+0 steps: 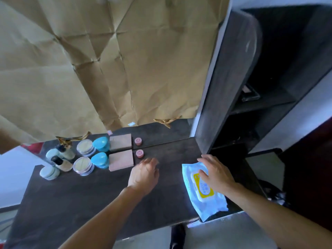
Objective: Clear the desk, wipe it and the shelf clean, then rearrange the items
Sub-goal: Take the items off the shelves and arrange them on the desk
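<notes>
At the near right corner of the desk (80, 203) lies a wipes pack (212, 207), with the right hand (215, 174) resting flat on it, fingers spread and gripping nothing. The left hand (143, 175) is over the desk's middle, fingers relaxed and empty. Along the far edge (left to right) stand a bottle (62, 163), a clear compact (83, 165), a blue heart-shaped case (100, 159), a pink box (121, 159) and a small pink jar (139, 153), with the shelf (230, 78) rising at the far right corner.
</notes>
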Demonstrator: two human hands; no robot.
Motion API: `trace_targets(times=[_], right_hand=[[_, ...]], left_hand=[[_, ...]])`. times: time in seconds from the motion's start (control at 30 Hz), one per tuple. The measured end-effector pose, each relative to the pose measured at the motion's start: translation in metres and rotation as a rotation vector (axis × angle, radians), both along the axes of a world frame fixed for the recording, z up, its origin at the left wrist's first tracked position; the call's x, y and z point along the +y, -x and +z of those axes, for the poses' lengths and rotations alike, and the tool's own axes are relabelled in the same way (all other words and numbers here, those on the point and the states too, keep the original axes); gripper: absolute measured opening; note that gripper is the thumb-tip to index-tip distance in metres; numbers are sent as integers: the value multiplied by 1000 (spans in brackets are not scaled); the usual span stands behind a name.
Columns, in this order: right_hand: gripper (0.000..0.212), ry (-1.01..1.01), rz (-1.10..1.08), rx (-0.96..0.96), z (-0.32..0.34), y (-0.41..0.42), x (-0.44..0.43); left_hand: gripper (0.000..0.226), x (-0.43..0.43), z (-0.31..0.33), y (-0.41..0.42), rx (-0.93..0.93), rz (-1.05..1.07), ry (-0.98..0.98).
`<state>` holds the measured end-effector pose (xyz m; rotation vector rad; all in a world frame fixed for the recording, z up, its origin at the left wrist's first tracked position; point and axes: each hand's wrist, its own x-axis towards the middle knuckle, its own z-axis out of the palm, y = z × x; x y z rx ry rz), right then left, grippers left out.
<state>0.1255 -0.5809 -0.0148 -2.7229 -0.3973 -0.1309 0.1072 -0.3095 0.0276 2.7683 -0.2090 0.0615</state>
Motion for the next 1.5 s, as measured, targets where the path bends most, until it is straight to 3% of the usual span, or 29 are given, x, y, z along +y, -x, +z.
trace_targets(times=[0.4, 0.53, 0.67, 0.87, 1.0, 1.07, 1.27, 1.5], right_hand=[[28, -178, -222, -476, 164, -70, -133], [55, -51, -255, -230, 198, -129, -139], [80, 158, -182, -12, 195, -168, -137], [61, 115, -137, -2, 196, -180, -175], [66, 100, -139, -20, 197, -169, -210], [67, 100, -144, -40, 195, -161, -222], [60, 97, -112, -66, 187, -143, -250], [57, 87, -66, -98, 182, -140, -254]], left_hand=[[10, -119, 68, -19, -238, -190, -18], [6, -167, 79, -35, -267, -160, 15], [17, -207, 81, -49, -291, -110, 20], [14, -259, 103, -68, -391, -13, 61], [17, -294, 131, -99, -482, -1, 83], [25, -307, 142, -118, -432, 88, 48], [50, -328, 150, -169, -25, 319, -123], [40, -332, 139, -189, -9, 325, -331]])
